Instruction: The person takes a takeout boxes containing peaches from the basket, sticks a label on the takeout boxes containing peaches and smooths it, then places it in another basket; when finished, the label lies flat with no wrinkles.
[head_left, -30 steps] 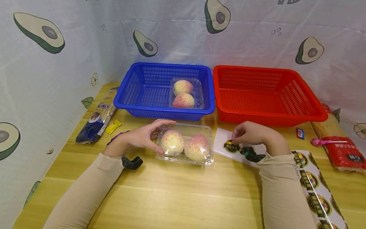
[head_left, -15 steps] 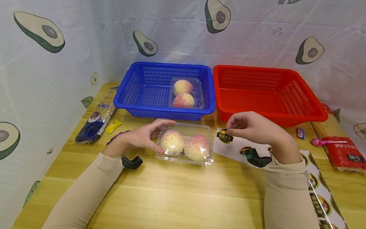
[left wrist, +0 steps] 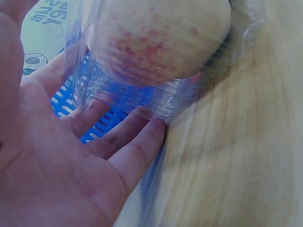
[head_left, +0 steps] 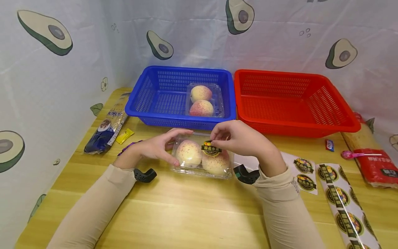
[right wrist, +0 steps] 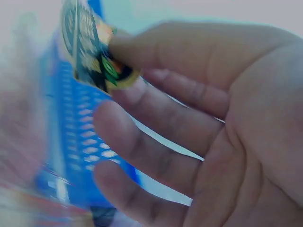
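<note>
A clear, thin-walled plastic clamshell box (head_left: pixel 202 157) lay at the centre of the pale wooden table (head_left: pixel 192 214), its ribbed sides glossy, with two round cream peaches (head_left: pixel 189 153) speckled red inside. The left hand (head_left: pixel 155 148) rested at the box's 9 o'clock, fingers nearly straight and cupped against its wall and lid edge, gripping nothing tightly. The right hand (head_left: pixel 240 138) hovered over the lid at about 1 o'clock, thumb and forefinger pinching a round black-and-gold sticker (head_left: pixel 211 148) with a fruit picture and Chinese characters too small to read. At 3 o'clock of the box lay a white backing sheet (head_left: pixel 303 174) and a glossy strip (head_left: pixel 345 207) bearing more of the same round labels. At 12 o'clock stood a blue perforated plastic basket (head_left: pixel 149 100) holding a second clamshell of peaches (head_left: pixel 203 100), and a red basket (head_left: pixel 292 100) of the same lattice sat at 1 o'clock.
</note>
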Available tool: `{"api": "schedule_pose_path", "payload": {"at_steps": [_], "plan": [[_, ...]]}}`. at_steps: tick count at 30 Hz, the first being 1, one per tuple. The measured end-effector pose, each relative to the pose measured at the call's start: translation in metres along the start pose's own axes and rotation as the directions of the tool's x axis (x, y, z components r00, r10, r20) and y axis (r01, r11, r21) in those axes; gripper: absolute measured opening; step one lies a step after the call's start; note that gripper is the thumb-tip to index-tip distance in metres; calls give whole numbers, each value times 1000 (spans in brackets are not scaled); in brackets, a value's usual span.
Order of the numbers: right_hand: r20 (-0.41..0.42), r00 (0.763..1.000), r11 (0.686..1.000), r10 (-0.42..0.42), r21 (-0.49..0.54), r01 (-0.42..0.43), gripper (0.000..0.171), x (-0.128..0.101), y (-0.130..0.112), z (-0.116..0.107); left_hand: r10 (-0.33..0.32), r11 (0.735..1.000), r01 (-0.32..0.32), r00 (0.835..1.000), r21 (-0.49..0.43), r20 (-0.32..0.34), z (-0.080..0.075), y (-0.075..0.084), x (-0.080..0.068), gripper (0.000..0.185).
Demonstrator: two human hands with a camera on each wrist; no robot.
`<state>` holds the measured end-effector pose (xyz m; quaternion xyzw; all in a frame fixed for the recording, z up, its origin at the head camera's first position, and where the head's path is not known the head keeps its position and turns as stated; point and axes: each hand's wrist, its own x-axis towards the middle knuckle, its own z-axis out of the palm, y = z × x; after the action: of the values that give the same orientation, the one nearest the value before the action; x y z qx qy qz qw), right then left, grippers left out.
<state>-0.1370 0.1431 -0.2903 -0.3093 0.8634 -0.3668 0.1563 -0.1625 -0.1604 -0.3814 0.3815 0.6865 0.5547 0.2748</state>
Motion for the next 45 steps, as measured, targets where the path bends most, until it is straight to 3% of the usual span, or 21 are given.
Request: {"api": "schedule_pose_path", "payload": {"at_steps": [8, 22, 27, 33, 36, 45], "plan": [[-10, 1000, 1000, -21, -3, 20, 4, 13, 4, 18, -12, 1000, 12, 1000, -6, 0, 0, -1, -2, 102], [-32, 999, 996, -33, -89, 30, 5, 14, 0, 23, -11, 1000, 11, 1000, -11, -6, 0, -2, -1, 103], [-42, 998, 985, -46, -166, 38, 6, 15, -3, 26, -6, 1000, 6, 1000, -5, -5, 0, -3, -1, 103], [-91, 996, 947, -19, -321, -12, 10, 16, -6, 29, -8, 1000, 8, 1000, -3, -2, -1, -3, 0, 103], [-110, 993, 938, -41, -346, 1, 11, 15, -7, 29, -13, 1000, 13, 1000, -3, -1, -1, -2, 0, 102], [-1, 997, 956, -80, -282, 76, 9, 15, -8, 31, -20, 1000, 20, 1000, -2, -3, -1, -2, 0, 102]]}}
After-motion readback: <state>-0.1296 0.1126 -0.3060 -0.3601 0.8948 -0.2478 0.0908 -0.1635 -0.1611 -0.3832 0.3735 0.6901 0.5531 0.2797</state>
